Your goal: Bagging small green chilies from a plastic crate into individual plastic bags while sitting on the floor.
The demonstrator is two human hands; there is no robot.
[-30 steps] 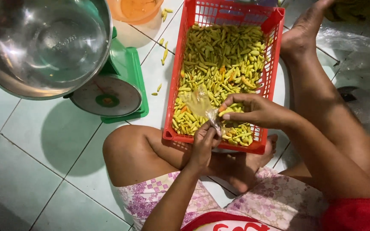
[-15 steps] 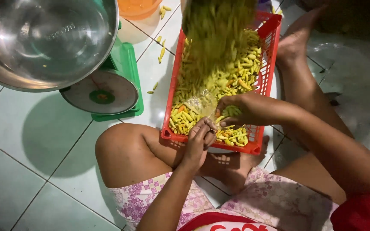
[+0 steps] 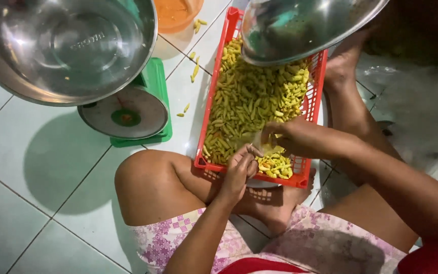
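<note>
Tipping over the red basket (image 3: 206,119) — a steel bowl (image 3: 305,25) had appeared, snack heap (image 3: 249,96) fuller | left hand (image 3: 239,170) and right hand (image 3: 285,138) stayed pinched on a clear bag (image 3: 259,142) — filling went on.

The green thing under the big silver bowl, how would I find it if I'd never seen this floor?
Start at the red basket full of yellow snack pieces on the white tiled floor. Look to its left: a green kitchen scale stands there with a big silver bowl on top. Only it has a round white dial facing up.
</note>
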